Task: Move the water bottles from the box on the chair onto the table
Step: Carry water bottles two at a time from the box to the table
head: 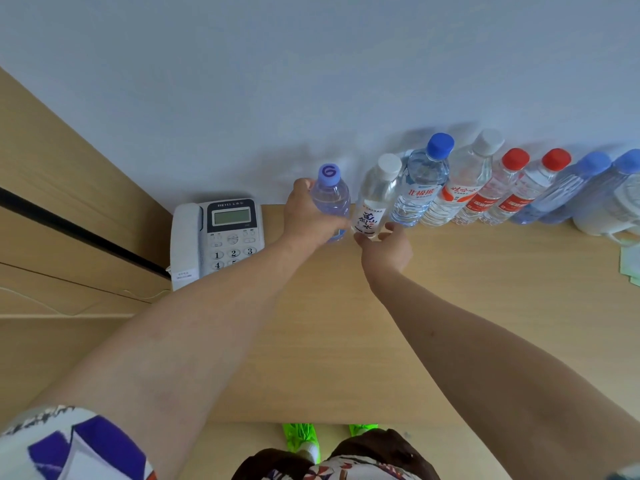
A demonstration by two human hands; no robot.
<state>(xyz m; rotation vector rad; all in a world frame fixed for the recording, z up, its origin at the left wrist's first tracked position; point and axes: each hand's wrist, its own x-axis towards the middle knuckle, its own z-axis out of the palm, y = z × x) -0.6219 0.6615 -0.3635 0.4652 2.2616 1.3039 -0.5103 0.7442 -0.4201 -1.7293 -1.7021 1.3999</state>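
A row of water bottles stands along the back of the wooden table, against the wall. My left hand grips a bottle with a purple cap at the left end of the row, standing upright on the table. My right hand is just in front of the white-capped bottle, fingers spread around its base, thumb and fingertips close to it. To the right stand a blue-capped bottle, another white-capped one, two red-capped ones and two pale blue ones. The box and chair are out of view.
A white desk telephone sits left of the bottles, close to my left hand. A wooden cabinet adjoins the table on the left. White and green items lie at the far right edge. My green shoes show below the table's front edge.
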